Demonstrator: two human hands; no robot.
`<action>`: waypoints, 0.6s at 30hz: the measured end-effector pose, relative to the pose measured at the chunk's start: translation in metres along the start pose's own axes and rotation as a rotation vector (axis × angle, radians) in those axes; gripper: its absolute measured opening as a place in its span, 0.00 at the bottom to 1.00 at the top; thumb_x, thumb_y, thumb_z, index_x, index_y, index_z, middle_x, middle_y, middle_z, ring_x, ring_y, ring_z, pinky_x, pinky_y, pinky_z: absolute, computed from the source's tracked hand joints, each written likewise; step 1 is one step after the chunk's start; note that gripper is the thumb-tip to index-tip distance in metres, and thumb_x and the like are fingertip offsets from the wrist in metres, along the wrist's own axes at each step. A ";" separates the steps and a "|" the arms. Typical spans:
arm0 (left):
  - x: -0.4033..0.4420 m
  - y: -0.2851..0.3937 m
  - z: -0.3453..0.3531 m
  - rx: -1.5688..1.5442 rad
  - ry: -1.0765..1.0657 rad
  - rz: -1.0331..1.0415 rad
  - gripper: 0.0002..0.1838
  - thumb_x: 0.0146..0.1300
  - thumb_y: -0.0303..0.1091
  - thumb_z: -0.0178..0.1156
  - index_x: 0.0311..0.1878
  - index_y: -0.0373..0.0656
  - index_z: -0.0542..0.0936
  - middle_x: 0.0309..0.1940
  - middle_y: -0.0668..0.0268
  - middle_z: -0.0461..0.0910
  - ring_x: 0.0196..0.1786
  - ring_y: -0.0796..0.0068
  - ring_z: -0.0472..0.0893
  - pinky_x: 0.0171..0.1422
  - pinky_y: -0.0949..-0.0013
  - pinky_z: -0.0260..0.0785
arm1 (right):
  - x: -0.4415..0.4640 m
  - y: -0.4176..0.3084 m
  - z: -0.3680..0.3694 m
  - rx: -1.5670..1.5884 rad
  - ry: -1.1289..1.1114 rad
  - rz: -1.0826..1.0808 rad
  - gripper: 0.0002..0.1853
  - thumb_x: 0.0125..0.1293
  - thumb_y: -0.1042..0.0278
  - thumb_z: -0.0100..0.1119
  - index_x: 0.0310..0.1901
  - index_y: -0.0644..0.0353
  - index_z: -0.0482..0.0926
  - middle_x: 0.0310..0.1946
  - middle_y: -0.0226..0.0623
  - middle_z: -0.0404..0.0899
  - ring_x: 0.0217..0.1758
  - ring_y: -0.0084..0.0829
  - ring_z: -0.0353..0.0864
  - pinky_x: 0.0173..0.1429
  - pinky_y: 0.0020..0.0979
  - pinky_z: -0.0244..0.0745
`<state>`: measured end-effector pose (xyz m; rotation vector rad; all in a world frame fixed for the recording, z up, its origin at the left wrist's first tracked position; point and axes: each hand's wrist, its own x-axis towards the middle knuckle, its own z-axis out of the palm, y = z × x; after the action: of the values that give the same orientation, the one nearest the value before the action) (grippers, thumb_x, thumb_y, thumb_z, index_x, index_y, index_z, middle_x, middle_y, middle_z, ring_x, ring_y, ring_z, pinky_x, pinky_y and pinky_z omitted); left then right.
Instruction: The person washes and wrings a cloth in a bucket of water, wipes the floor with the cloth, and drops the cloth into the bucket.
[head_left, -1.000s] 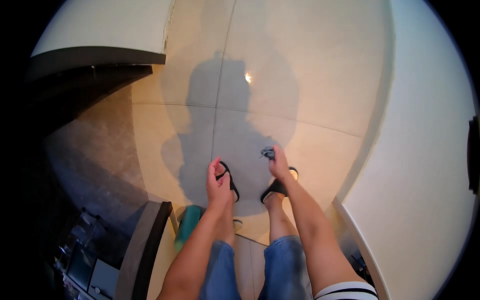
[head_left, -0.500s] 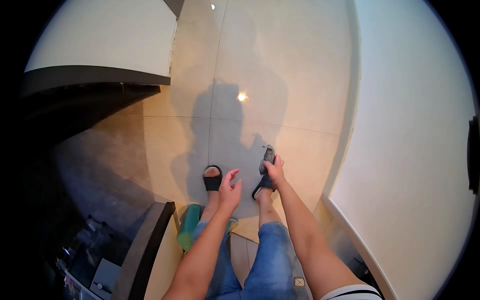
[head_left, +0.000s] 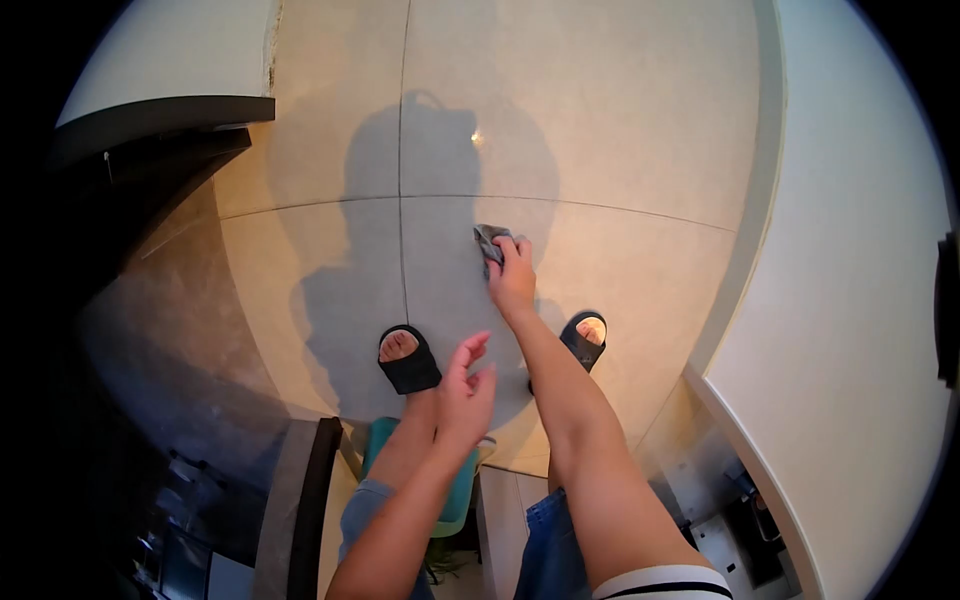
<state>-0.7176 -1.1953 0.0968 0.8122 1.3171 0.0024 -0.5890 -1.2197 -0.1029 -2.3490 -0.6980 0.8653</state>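
Note:
A crumpled grey cloth [head_left: 490, 240] is gripped in my right hand [head_left: 514, 274], stretched out ahead of my feet over the tiled floor [head_left: 620, 240]. Whether the cloth touches the tiles I cannot tell. My left hand [head_left: 466, 392] hangs between my legs, nearer to me, with its fingers loosely curved and apart and nothing in them. Black slide sandals are on both feet: the left sandal [head_left: 412, 372] is beside my left hand, and the right sandal [head_left: 582, 338] is partly hidden behind my right forearm.
Behind my left leg stands a teal bin [head_left: 460, 495], partly covered by my arm. A white counter [head_left: 850, 300] runs along the right side. On the left are a dark-edged counter [head_left: 165, 112] and a dark ledge [head_left: 315, 500]. Plant leaves [head_left: 440, 560] show below the bin.
My right hand has carried the cloth forward and left, away from my right foot. My feet stand wider apart. The left hand stays low and open.

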 end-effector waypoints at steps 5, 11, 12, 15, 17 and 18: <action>0.010 0.002 -0.002 0.009 0.000 0.033 0.23 0.68 0.24 0.55 0.67 0.40 0.72 0.63 0.64 0.74 0.67 0.73 0.72 0.58 0.73 0.71 | -0.002 0.046 -0.043 -0.260 0.314 0.121 0.23 0.60 0.76 0.64 0.58 0.55 0.74 0.54 0.45 0.73 0.60 0.50 0.73 0.64 0.47 0.68; 0.024 0.005 -0.016 -0.039 0.050 0.037 0.23 0.68 0.23 0.55 0.66 0.41 0.72 0.64 0.66 0.73 0.66 0.72 0.72 0.60 0.72 0.70 | -0.018 0.032 -0.033 -0.303 0.217 0.158 0.36 0.54 0.75 0.71 0.65 0.56 0.66 0.60 0.47 0.69 0.60 0.52 0.73 0.64 0.48 0.68; 0.024 0.005 -0.017 -0.044 0.057 0.027 0.23 0.68 0.23 0.55 0.66 0.41 0.72 0.64 0.67 0.73 0.66 0.72 0.72 0.60 0.72 0.70 | -0.020 0.031 -0.030 -0.281 0.153 0.152 0.36 0.54 0.75 0.71 0.65 0.56 0.66 0.60 0.48 0.69 0.58 0.53 0.74 0.62 0.48 0.70; 0.024 0.006 -0.017 -0.092 0.020 -0.018 0.24 0.69 0.22 0.53 0.68 0.42 0.69 0.66 0.67 0.71 0.67 0.73 0.69 0.66 0.72 0.62 | -0.023 0.024 -0.016 -0.223 0.034 0.122 0.36 0.53 0.74 0.72 0.64 0.56 0.67 0.56 0.49 0.71 0.55 0.56 0.76 0.57 0.47 0.75; 0.026 0.005 -0.018 -0.102 0.024 -0.010 0.24 0.69 0.21 0.53 0.68 0.41 0.69 0.66 0.66 0.71 0.67 0.73 0.70 0.67 0.72 0.62 | -0.022 0.014 -0.003 -0.189 0.056 0.087 0.34 0.53 0.74 0.72 0.62 0.57 0.68 0.53 0.49 0.72 0.52 0.57 0.78 0.53 0.47 0.77; 0.027 0.004 -0.020 -0.108 0.024 -0.007 0.24 0.69 0.21 0.53 0.69 0.41 0.69 0.66 0.66 0.70 0.67 0.73 0.70 0.67 0.72 0.62 | -0.021 0.007 0.002 -0.182 0.058 0.071 0.32 0.54 0.74 0.72 0.61 0.56 0.69 0.52 0.48 0.73 0.51 0.56 0.78 0.51 0.47 0.78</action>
<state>-0.7246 -1.1702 0.0759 0.7179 1.3312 0.0774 -0.6026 -1.2377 -0.1000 -2.5643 -0.6990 0.7896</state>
